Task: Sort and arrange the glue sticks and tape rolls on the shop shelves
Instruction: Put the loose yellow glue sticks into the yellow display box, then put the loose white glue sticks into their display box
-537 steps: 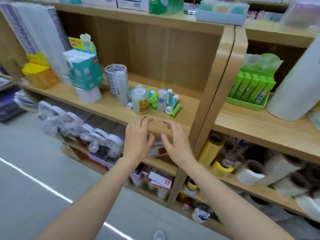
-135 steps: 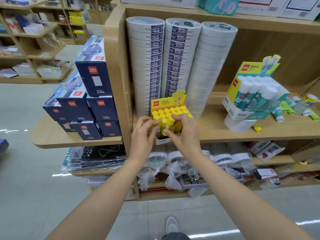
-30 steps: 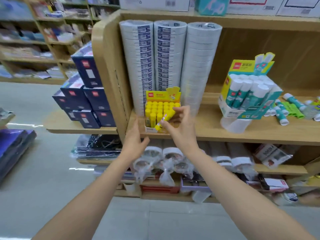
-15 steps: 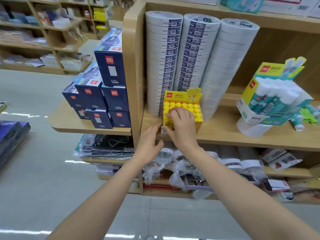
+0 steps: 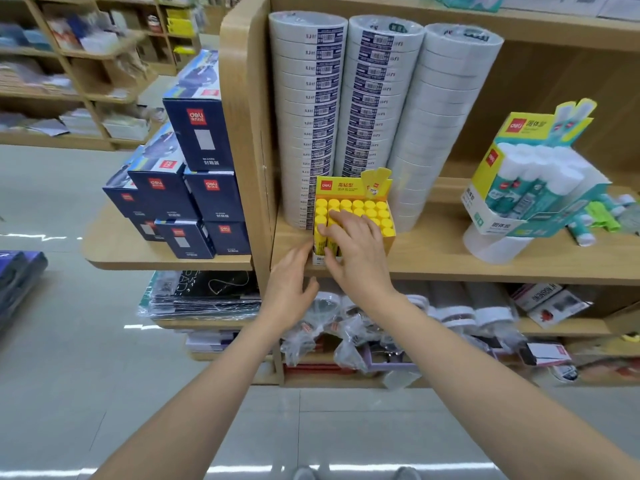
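Here's the right hand [image 5: 356,251] laid over the round yellow plastic caps [image 5: 377,216] of the glue sticks, fingers [image 5: 343,220] loosely spread and pressing, curled round nothing. The left hand [image 5: 291,289], fingers straight, touches the lower left corner of their yellow cardboard display box [image 5: 353,190]. That box sits at the left front of the pale wooden shelf [image 5: 433,259], just before three tall columns of smooth white tape rolls [image 5: 374,109]. Six caps span its back row. Further right, one teal-and-yellow carton [image 5: 533,188] of white-capped sticks tilts on a white roll [image 5: 491,245].

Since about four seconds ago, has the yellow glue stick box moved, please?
Yes. The yellow glue stick box moved from off the shelf edge back onto it, toward the tape stacks.
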The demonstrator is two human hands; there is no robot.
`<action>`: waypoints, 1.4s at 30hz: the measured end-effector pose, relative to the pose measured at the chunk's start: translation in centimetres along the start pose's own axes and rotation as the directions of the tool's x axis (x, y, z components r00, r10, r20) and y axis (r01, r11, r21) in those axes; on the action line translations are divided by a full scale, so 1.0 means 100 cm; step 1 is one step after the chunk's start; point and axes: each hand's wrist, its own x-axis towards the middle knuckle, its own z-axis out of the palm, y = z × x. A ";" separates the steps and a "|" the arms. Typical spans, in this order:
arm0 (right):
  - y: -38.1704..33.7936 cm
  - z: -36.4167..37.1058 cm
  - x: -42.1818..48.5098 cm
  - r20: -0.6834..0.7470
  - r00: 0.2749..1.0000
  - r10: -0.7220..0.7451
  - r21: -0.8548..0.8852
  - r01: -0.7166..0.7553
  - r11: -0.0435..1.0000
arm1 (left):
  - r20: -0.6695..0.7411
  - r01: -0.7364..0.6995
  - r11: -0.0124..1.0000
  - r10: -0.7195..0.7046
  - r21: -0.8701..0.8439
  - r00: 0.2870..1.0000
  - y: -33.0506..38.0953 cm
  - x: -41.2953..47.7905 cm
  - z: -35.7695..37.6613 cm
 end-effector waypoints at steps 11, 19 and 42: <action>0.072 -0.080 -0.085 -0.114 0.943 0.314 0.168 -0.293 0.941 | -0.048 -0.471 0.849 0.495 0.237 0.868 0.087 0.000 0.060; 0.186 -0.133 -0.161 0.135 0.793 0.594 -0.093 -0.586 0.805 | 0.293 -0.265 0.775 0.108 0.574 0.950 0.142 0.025 0.156; 0.432 -0.227 -0.160 0.254 0.893 0.372 0.240 -0.430 0.870 | 0.150 -0.296 0.890 0.259 0.346 0.954 0.320 0.124 0.340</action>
